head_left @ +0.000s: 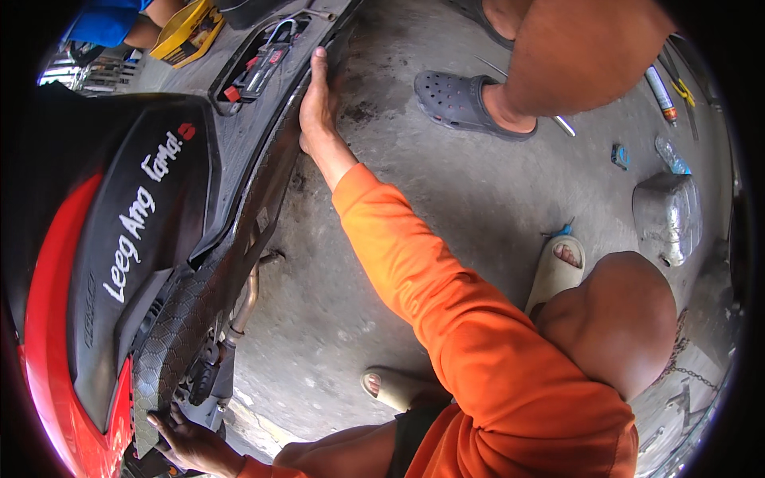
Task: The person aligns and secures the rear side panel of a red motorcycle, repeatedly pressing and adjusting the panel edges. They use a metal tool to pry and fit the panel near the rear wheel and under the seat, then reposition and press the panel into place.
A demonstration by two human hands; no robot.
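A long black side panel (177, 346) with a honeycomb texture runs along the lower edge of a red and black scooter (131, 207). At the panel's far end my right hand (319, 107) grips the edge, thumb on top and fingers hidden behind it. My left hand (191, 442) holds the near end, its thumb and fingers partly round the edge. Between the hands, a metal pipe (249, 295) and a black footpeg-like part (205, 374) show beneath the panel. An open compartment (259, 68) in the footboard, with wiring and a battery inside, lies near my right hand.
Another person's leg with a grey clog (458, 99) stands beyond my right arm. On the concrete lie a spray can (660, 94), yellow-handled pliers (684, 92), a tape measure (620, 156), a silver metal box (668, 215) and a blue-handled tool (560, 230). A yellow container (187, 33) stands far left.
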